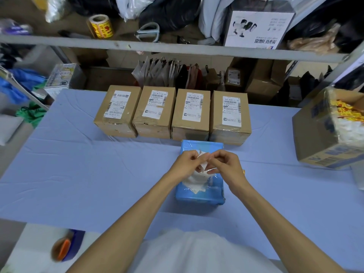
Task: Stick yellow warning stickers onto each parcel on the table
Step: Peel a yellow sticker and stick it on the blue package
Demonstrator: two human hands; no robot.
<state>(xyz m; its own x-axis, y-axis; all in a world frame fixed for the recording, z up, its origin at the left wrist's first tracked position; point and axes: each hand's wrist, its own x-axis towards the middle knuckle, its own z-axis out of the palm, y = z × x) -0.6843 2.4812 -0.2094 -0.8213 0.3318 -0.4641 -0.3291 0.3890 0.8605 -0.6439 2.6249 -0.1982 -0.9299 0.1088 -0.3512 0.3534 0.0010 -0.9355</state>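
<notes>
Several brown cardboard parcels with white shipping labels stand in a row at the back of the blue-covered table. In front of them lies a blue plastic-wrapped pack. Above it my left hand and my right hand meet, both pinching a small white backing paper. Whether a yellow sticker is on that paper is hidden by my fingers. A sliver of yellow shows at my right wrist. A roll of yellow warning stickers stands on the shelf above.
An open cardboard box holding yellow sticker strips and white scraps sits at the table's right edge. Scissors and a white carton lie on the shelf. An orange-and-blue tape dispenser rests at the near left.
</notes>
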